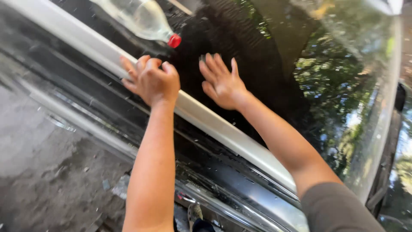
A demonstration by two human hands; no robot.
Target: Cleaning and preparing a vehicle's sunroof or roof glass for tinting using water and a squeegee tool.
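Both hands are up on the car's dark glass point(274, 64): left hand point(151, 80) curled loosely over the pale trim strip point(206, 120), right hand point(221, 81) spread flat. Clear plastic bottle point(139, 17) with red cap point(174, 41) lies just beyond them.

Dark car windshield point(274, 77), clear plastic bottle point(137, 17) with red cap lying on it

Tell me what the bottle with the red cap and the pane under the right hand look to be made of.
Bottle: clear, thin plastic by its look, see-through and glossy; its red cap looks like opaque plastic.
Pane: seemingly glass, smooth and glossy, since it mirrors trees and sky; the right hand lies flat on it. The pale strip under the left hand could be painted metal.
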